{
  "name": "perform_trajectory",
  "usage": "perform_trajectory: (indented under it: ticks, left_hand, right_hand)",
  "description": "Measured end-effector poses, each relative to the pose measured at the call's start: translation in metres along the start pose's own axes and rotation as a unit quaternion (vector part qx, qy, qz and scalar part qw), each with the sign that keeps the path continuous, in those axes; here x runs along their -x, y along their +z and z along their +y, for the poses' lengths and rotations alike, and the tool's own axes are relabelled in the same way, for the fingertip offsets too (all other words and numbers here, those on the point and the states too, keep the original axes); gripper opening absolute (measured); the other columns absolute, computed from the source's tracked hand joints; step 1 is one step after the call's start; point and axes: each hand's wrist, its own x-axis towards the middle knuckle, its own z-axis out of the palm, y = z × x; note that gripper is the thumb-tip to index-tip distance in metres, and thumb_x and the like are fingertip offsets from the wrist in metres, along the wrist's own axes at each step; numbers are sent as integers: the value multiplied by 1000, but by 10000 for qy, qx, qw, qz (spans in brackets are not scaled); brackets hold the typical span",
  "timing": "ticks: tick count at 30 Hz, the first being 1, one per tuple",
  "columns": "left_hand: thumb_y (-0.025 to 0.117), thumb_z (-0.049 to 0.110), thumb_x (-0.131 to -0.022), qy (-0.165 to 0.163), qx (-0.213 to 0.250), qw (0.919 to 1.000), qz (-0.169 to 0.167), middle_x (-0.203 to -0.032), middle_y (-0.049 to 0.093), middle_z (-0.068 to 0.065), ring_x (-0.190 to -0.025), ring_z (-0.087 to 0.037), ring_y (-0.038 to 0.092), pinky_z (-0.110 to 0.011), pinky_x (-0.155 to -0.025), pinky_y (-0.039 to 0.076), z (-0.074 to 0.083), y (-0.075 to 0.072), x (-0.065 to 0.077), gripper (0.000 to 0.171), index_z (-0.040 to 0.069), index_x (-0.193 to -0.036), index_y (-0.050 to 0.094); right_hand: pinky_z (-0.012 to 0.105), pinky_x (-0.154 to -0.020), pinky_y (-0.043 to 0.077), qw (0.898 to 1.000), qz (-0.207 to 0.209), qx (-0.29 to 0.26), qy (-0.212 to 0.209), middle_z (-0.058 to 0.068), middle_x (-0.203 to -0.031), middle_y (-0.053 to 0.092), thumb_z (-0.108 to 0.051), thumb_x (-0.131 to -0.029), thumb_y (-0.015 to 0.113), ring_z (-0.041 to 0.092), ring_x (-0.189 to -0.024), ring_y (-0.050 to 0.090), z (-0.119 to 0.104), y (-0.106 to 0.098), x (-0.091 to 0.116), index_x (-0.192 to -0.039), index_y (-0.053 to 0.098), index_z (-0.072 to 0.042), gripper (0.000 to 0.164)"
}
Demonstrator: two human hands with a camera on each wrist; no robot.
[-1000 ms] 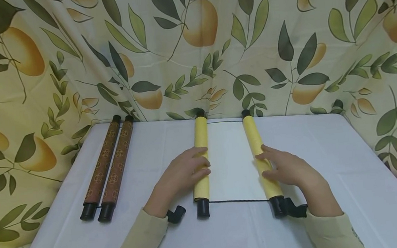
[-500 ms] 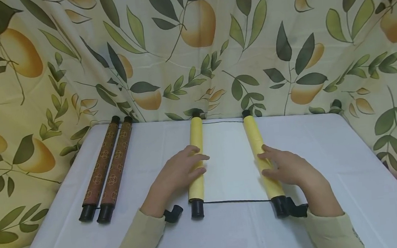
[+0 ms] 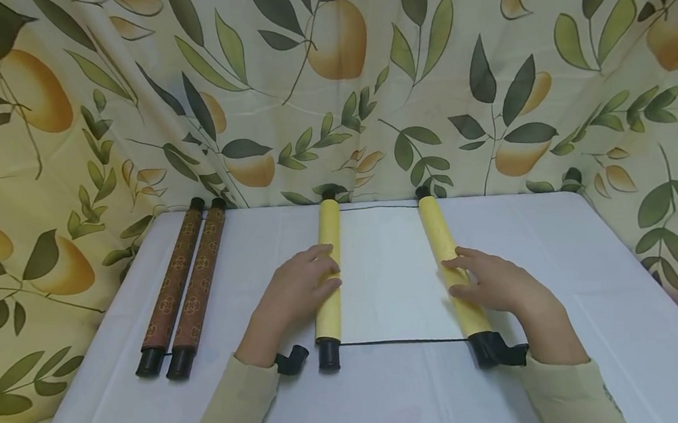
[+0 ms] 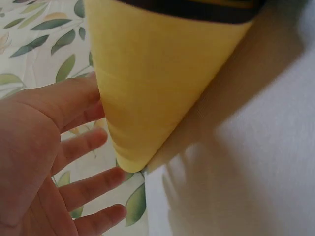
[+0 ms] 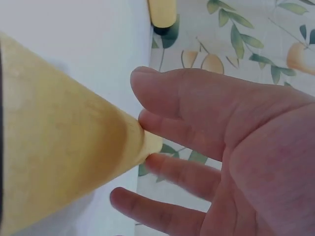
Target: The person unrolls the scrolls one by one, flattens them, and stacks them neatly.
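A partly unrolled scroll lies in the middle of the table in the head view, its white sheet (image 3: 391,274) spread between two yellow rolls with black end knobs. On the left roll (image 3: 329,318) rest the extended fingers of my left hand (image 3: 297,287). The left wrist view shows those fingers apart and fairly straight beside the yellow roll (image 4: 147,78). My right hand (image 3: 496,285) touches the right roll (image 3: 437,229) with relaxed fingers. Seen from the right wrist, its fingers are spread along the yellow roll (image 5: 59,132), not wrapped round it.
Another scroll (image 3: 169,296), brown with a gold flower pattern and black knobs, lies at the left with its two rolls close together. The table (image 3: 562,237) has a white cover. Behind it hangs a cloth (image 3: 456,91) printed with fruit and leaves.
My left hand and the left roll have moved to the left, widening the visible white sheet. The right roll and right hand have shifted very slightly to the right.
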Motion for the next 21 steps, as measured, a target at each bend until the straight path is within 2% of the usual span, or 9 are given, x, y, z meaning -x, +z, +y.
perform_trajectory:
  ticks: [3, 8, 11, 13, 16, 18, 21]
  left_hand:
    - [66, 29, -97, -39, 65, 10000, -58, -150, 50, -2, -134, -25, 51, -41, -107, 44, -3, -1, 0, 19, 18, -110, 71]
    - [63, 23, -97, -51, 134, 9999, -73, -150, 50, -4, -135, -26, 50, -43, -108, 42, -4, 0, 0, 20, 19, -115, 71]
    - [57, 14, -97, 300, 49, 9995, -30, -150, 50, -8, -138, -32, 46, -44, -112, 38, -2, 1, -2, 25, 19, -117, 72]
    - [55, 11, -97, 651, -113, 9978, -32, -148, 51, -10, -140, -36, 43, -46, -114, 36, -1, 1, -4, 27, 19, -115, 73]
    - [56, 16, -99, 1120, -478, 9923, -209, -145, 54, -11, -141, -41, 40, -51, -113, 37, -1, 0, -4, 22, 19, -111, 74]
    - [55, 24, -101, 1245, -736, 9887, -395, -146, 54, -10, -142, -40, 39, -52, -112, 37, -4, 0, -2, 22, 21, -113, 73]
    - [50, 32, -104, 1294, -1002, 9842, -678, -149, 50, -8, -144, -37, 36, -49, -114, 36, -12, 2, 3, 28, 26, -123, 69]
  right_hand:
    - [70, -101, 36, 10000, -6, -46, 1, 23, -157, 32, -34, -89, 72, 51, -137, 36, 0, 0, 0, -142, 56, -12, 59]
    - [69, -101, 36, 9999, -4, -116, -46, 23, -158, 31, -32, -89, 73, 51, -137, 36, 2, 1, 0, -144, 54, -13, 61]
    - [69, -98, 39, 9999, -83, -9, -120, 25, -159, 25, -33, -90, 72, 51, -134, 40, 7, 1, 0, -143, 56, -17, 58]
    - [68, -96, 42, 9996, -91, 177, -215, 24, -160, 22, -34, -91, 70, 51, -131, 44, 12, 1, 1, -141, 58, -19, 54]
    - [64, -95, 45, 9972, -25, 565, -482, 21, -162, 20, -31, -92, 69, 49, -131, 47, 18, 0, 6, -140, 59, -19, 50]
    - [63, -95, 46, 9942, 71, 831, -683, 18, -162, 24, -29, -93, 68, 48, -131, 47, 21, 0, 10, -139, 61, -19, 48]
    - [58, -90, 50, 9887, 219, 1122, -972, 16, -159, 33, -24, -93, 66, 46, -128, 52, 23, 1, 14, -136, 63, -20, 44]
